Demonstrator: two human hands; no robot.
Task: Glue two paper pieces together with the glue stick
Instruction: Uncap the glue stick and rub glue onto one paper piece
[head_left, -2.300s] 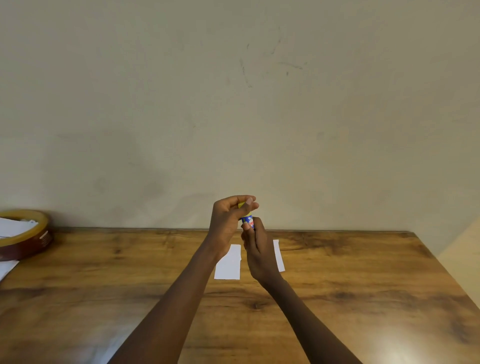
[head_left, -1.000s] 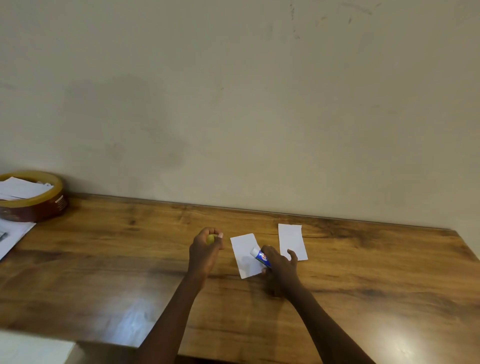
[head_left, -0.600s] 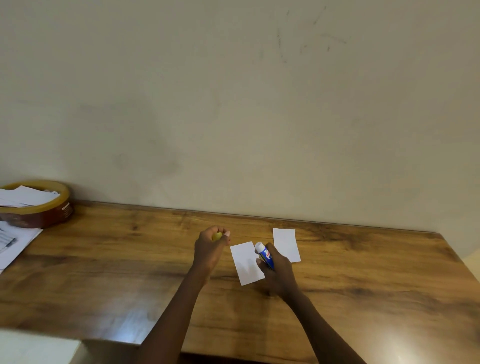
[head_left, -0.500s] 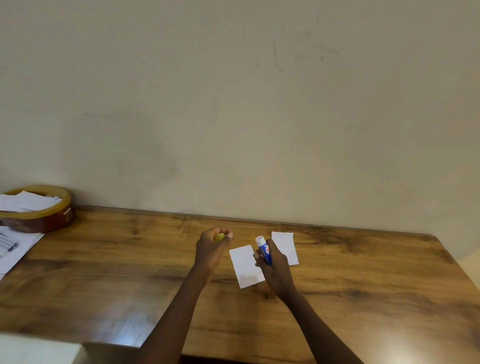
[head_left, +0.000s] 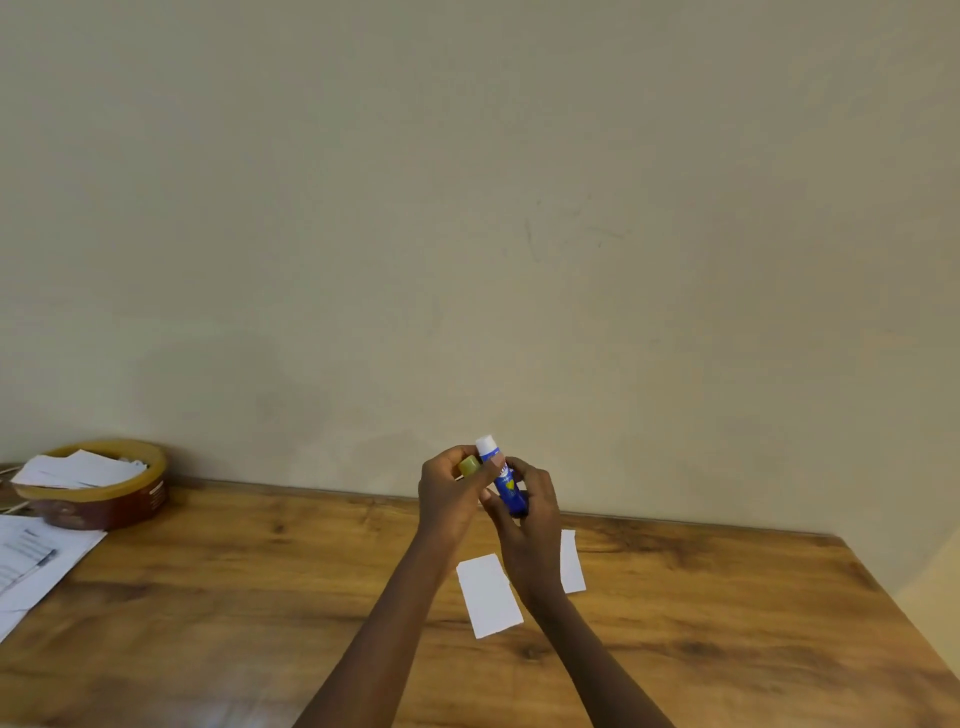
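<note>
My right hand (head_left: 530, 525) holds the blue glue stick (head_left: 506, 480) upright above the table, its white tip bare at the top. My left hand (head_left: 449, 493) is right beside it, with the yellow cap (head_left: 469, 466) pinched in its fingers and the thumb touching the stick. Two white paper pieces lie flat on the wooden table (head_left: 234, 597) below the hands: the left piece (head_left: 488, 595) in full view, the right piece (head_left: 571, 564) partly hidden behind my right wrist. The two papers lie apart.
A round brown tin with a yellow rim (head_left: 104, 488), filled with paper slips, stands at the back left by the wall. Printed sheets (head_left: 31, 566) lie at the left edge. The table's right edge runs diagonally at the far right.
Both hands have risen from the table and come together; the glue stick went from near the left paper to upright in the air, with the cap hand now against it.
</note>
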